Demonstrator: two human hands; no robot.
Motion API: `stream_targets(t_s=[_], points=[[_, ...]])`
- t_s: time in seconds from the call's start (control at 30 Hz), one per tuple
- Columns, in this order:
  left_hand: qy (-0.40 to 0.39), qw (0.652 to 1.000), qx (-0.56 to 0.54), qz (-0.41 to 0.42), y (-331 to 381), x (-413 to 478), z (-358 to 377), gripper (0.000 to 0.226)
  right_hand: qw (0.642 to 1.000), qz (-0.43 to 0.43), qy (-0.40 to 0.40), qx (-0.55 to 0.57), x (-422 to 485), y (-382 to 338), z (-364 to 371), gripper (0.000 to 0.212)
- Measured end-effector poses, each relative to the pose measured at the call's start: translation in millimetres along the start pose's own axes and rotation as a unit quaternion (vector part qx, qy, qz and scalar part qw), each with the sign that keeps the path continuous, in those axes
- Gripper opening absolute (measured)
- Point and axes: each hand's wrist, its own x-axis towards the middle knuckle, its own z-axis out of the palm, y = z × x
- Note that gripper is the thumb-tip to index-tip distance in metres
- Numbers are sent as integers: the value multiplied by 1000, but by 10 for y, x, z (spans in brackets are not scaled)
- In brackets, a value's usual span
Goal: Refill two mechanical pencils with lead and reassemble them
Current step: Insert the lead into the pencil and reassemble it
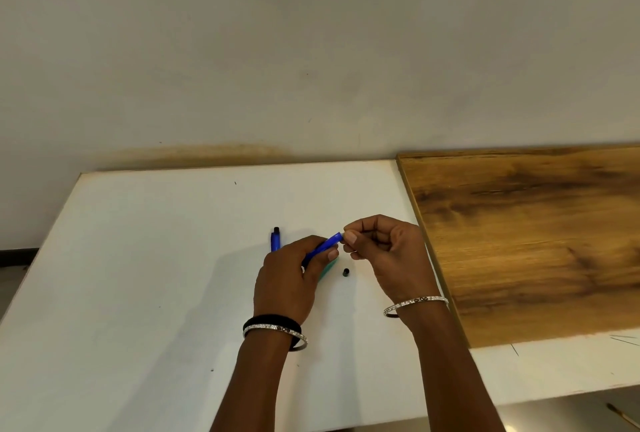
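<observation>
Head view, left hand (pixel 287 279) gripping slim blue pencil (pixel 325 245)

pencils (pixel 327 244) blue | cap (pixel 345 272) black | table (pixel 138 258) white | board (pixel 536 241) brown woodgrain

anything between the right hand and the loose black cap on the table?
Nothing visible. The black cap lies alone on the white table, just below the right hand and right of the left hand, which holds a blue pencil. The second pencil lies further left, out of the path.
</observation>
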Motion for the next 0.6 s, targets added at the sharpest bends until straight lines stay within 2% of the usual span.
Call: stream_targets(t_s=[0.13, 0.3, 0.4, 0.5, 0.6], points=[[-14, 1000, 9, 1, -12, -10, -19, 24, 1000, 9, -8, 6, -14, 4, 9, 10], [-7, 999, -22, -24, 6, -1, 1, 26, 996, 26, -36, 72, -13, -28, -30, 14], [-16, 999, -37, -29, 37, -14, 33, 29, 998, 30, -10, 60, -6, -27, -64, 17], [-22, 998, -39, -41, 34, -14, 28, 29, 999, 30, 42, 0, -1, 22, -133, 16], [-21, 998, -39, -44, 34, -7, 0, 29, 987, 5, -2, -161, -18, 74, -124, 10]])
